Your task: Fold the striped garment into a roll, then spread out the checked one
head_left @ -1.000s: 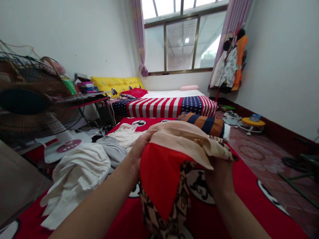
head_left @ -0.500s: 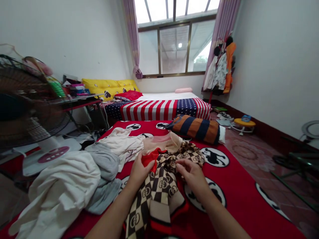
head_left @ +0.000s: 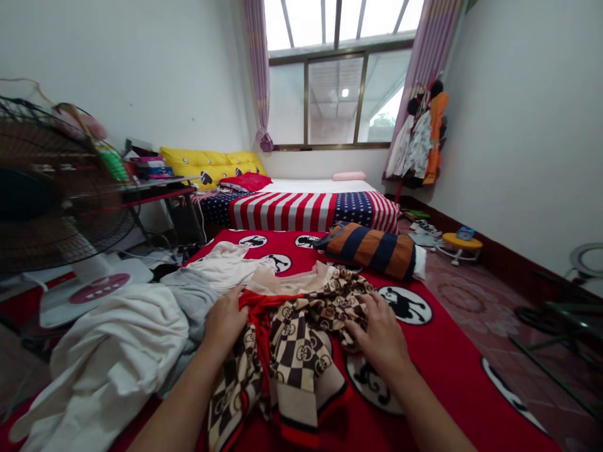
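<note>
A brown-and-beige checkered jacket (head_left: pixel 301 351) with red lining and a sheer beige collar lies crumpled before me on the red blanket (head_left: pixel 447 383). At its left side, my left hand (head_left: pixel 227 321) is closed on the edge, thumb by the red lining. My right hand (head_left: pixel 380 333) rests on the right part of the jacket, its fingers spread and thumb apart. The cuffs and striped hem point toward me. Left of the jacket lie a grey garment (head_left: pixel 191 289) and a large cream garment (head_left: pixel 117 351); another whitish garment (head_left: pixel 226 267) lies behind them.
A folded orange-and-navy striped garment (head_left: pixel 372 248) lies at the blanket's far right. A fan (head_left: pixel 51 188) stands at the left, near a desk. Beyond are a bed (head_left: pixel 301 210) and window. On the right floor are a yellow stool (head_left: pixel 461 241) and a green metal frame (head_left: pixel 560 370).
My left hand has moved left, drawing the jacket's left side outward and showing more red lining. My right hand has shifted slightly right, and its fingers have spread from a pinch.
</note>
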`<move>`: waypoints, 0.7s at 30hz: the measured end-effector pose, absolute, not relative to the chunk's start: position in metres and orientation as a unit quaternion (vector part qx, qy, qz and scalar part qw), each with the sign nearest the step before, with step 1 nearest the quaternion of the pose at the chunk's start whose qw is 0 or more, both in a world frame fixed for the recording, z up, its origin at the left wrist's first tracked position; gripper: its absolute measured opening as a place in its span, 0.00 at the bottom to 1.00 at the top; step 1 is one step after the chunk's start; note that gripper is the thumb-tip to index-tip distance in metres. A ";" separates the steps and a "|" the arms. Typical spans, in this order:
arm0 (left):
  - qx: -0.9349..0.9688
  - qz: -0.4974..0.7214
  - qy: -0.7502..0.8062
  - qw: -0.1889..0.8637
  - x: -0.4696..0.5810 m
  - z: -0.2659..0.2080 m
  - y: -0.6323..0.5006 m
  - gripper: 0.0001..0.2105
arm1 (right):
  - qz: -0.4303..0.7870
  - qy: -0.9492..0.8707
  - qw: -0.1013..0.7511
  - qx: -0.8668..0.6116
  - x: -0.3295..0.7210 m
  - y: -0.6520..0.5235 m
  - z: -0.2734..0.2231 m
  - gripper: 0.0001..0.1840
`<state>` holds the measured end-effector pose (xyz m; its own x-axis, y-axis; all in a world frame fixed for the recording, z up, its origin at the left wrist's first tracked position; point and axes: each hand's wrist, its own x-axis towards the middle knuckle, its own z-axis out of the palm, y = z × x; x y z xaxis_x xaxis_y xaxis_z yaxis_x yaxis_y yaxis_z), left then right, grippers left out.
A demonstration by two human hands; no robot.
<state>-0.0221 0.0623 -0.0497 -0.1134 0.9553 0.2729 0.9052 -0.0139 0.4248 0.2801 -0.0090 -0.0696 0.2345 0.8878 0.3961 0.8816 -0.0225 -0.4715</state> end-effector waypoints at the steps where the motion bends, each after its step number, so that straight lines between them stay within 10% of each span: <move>1: 0.652 0.289 0.697 0.078 -0.026 -0.045 0.063 0.17 | 0.002 -0.616 0.290 -0.733 0.286 -0.008 -0.070 0.30; 5: 0.604 0.404 0.622 0.293 -0.015 -0.017 0.054 0.11 | 0.027 -0.634 0.223 -0.740 0.296 -0.008 -0.063 0.23; 9: 0.556 0.487 0.435 0.514 0.029 0.016 0.012 0.17 | 0.091 -0.657 0.339 -0.667 0.276 -0.022 -0.033 0.23; 15: 0.646 0.410 0.280 0.580 0.070 0.041 -0.040 0.17 | 0.456 -0.630 0.485 -0.399 0.225 -0.049 -0.007 0.23; 21: 0.606 0.559 0.419 0.381 0.036 0.007 0.018 0.15 | 0.591 -0.349 0.614 -0.390 0.232 -0.044 0.008 0.23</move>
